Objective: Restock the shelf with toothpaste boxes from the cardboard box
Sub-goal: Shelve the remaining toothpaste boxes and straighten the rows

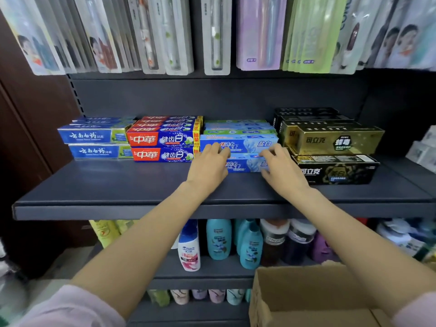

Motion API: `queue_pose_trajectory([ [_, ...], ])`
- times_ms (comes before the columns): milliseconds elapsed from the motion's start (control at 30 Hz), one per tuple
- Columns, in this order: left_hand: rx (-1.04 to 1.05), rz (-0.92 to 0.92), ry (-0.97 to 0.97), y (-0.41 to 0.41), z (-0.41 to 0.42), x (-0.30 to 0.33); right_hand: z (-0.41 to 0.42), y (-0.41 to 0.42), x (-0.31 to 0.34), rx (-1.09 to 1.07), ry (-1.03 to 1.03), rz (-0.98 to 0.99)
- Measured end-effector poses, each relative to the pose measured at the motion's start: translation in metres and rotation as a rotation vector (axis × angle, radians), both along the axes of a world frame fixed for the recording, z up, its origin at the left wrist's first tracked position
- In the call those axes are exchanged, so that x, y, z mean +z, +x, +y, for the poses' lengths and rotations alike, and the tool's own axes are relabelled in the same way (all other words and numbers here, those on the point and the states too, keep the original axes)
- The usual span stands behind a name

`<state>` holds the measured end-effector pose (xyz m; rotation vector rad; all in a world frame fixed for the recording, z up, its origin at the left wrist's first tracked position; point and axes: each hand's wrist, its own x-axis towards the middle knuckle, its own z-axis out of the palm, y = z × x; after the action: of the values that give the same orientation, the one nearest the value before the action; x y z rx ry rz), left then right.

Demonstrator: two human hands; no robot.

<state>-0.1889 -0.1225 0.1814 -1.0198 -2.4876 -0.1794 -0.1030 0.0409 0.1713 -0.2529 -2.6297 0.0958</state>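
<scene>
On the dark grey shelf (106,185), a stack of light blue toothpaste boxes (245,143) stands in the middle. Its lowest front box (245,165) lies on the shelf board. My left hand (208,165) rests its straight fingers against the left part of the stack's front. My right hand (282,167) touches the right end of the same stack with loosely bent fingers. Neither hand plainly grips a box. The open cardboard box (295,291) sits low at the right, below my right forearm; its inside is hidden.
Dark blue boxes (94,135) and red-and-blue boxes (162,139) fill the shelf to the left, gold and black boxes (330,140) to the right. Toothbrush packs (165,31) hang above. Shampoo bottles (218,239) stand on the shelf below.
</scene>
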Motion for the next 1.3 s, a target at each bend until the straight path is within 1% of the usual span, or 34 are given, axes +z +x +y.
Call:
queue_pose_trajectory([
  [100,-0.024,0.04,-0.046,0.031,0.01,-0.003,0.001,0.027,-0.002,0.098,-0.162,0.043],
  [167,-0.038,-0.019,-0.061,0.056,0.019,-0.01,0.003,0.048,-0.004,0.152,-0.235,0.016],
  [233,-0.053,-0.087,-0.079,0.084,0.029,-0.02,0.009,0.071,-0.006,0.192,-0.255,-0.038],
  [300,-0.041,-0.127,-0.049,0.113,0.037,-0.032,0.019,0.098,-0.013,0.231,-0.259,-0.125],
  [333,-0.034,-0.118,0.005,0.125,0.037,-0.036,0.023,0.109,-0.016,0.248,-0.264,-0.17],
  [433,-0.069,-0.023,0.13,0.167,0.038,-0.057,0.042,0.146,-0.037,0.284,-0.267,-0.341],
  [467,-0.092,0.0,0.139,0.18,0.04,-0.065,0.049,0.156,-0.048,0.291,-0.282,-0.402],
  [500,-0.1,-0.035,0.114,0.193,0.044,-0.075,0.056,0.166,-0.059,0.295,-0.29,-0.473],
  [533,-0.086,-0.14,0.058,0.205,0.049,-0.085,0.061,0.174,-0.071,0.296,-0.286,-0.549],
  [633,0.014,-0.536,-0.204,0.224,0.067,-0.119,0.076,0.191,-0.106,0.317,-0.245,-0.792],
  [700,0.05,-0.732,-0.293,0.234,0.08,-0.145,0.085,0.201,-0.132,0.311,-0.217,-0.927],
  [800,0.059,-0.945,-0.351,0.242,0.096,-0.187,0.098,0.214,-0.175,0.254,-0.296,-1.108],
  [1000,0.094,-1.341,-0.496,0.254,0.116,-0.273,0.112,0.234,-0.262,0.177,-0.375,-1.363],
  [1100,0.113,-1.458,-0.596,0.258,0.115,-0.297,0.11,0.237,-0.294,0.213,-0.3,-1.484],
  [1167,0.145,-1.525,-0.651,0.26,0.117,-0.313,0.109,0.237,-0.316,0.28,-0.223,-1.575],
  [1200,0.158,-1.557,-0.654,0.263,0.119,-0.321,0.108,0.239,-0.331,0.311,-0.195,-1.628],
  [1300,0.152,-1.597,-0.609,0.267,0.125,-0.334,0.106,0.242,-0.369,0.294,-0.22,-1.766],
])
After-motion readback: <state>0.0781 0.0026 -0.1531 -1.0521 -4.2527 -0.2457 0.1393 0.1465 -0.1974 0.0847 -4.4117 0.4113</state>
